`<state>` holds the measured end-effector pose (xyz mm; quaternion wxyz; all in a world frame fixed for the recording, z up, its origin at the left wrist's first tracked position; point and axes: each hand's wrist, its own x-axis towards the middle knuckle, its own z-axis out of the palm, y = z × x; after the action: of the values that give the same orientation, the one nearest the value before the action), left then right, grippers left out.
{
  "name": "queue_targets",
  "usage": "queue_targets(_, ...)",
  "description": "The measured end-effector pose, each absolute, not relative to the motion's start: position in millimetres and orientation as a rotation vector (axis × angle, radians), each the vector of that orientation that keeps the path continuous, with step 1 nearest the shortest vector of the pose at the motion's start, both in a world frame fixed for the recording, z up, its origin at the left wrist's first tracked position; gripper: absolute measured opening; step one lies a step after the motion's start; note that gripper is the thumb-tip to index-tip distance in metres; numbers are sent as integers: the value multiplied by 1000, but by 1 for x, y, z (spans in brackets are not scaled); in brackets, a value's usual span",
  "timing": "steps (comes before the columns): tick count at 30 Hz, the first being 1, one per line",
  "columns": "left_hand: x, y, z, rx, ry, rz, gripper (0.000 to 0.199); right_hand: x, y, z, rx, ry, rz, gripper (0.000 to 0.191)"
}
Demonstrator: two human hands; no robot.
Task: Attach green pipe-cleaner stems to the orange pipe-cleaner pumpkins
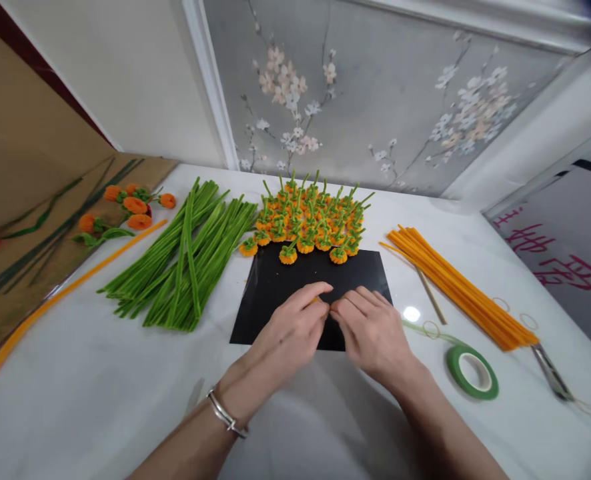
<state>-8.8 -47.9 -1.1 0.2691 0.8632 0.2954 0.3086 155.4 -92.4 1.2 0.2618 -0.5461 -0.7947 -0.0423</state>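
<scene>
Over the black mat [260, 293], my left hand [298, 323] and my right hand [370, 327] meet with fingers closed in a pinch. A sliver of orange shows at the left fingertips; the rest of what they hold is hidden. A silver bracelet [225, 413] circles my left wrist. Just beyond the mat's far edge stand several small orange pipe-cleaner flowers [305, 243], heads down with green stems pointing up. Near my right hand a strip of green tape runs from a roll of green floral tape [455, 373].
Green pipe cleaners [175, 267] lie in a pile on the left, with a single orange pipe cleaner [65, 293] farther left. Finished orange flowers [135, 213] rest on brown paper [35, 180]. At right are bundled orange pipe cleaners [460, 287], a thin stick [431, 297] and metal scissors [550, 373].
</scene>
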Motion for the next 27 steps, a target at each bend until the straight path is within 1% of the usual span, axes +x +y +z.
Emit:
queue_targets(5,-9,-48,-3,2390,770,817,28,151,-90,-5,-1475,-1709,768,36)
queue_targets(7,-9,-48,-3,2368,780,872,27,153,-91,-5,-1456,-1585,939,43)
queue_targets(9,-9,-47,-2,2306,807,920,26,158,-92,-3,-1457,-1579,853,39)
queue_targets(11,-10,-46,1,2200,848,917,23,165,-93,0,-1410,-1677,601,19)
queue_targets(12,-10,-46,2,2141,868,888,21,168,-93,1,-1353,-1757,460,17)
queue_targets(15,-10,-45,6,1993,888,797,21,174,-92,1,-1169,-2001,133,20)
queue_targets(17,-10,-45,7,1957,861,770,22,173,-92,0,-1153,-2077,-25,20)
queue_targets(21,-9,-46,3,2061,837,787,23,164,-92,1,-1331,-2116,-250,18)
queue_targets(24,-8,-48,-1,2238,816,839,23,156,-92,1,-1483,-2090,-326,23)
queue_targets(27,-6,-49,-4,2341,816,805,22,151,-92,-3,-1576,-2036,-402,28)
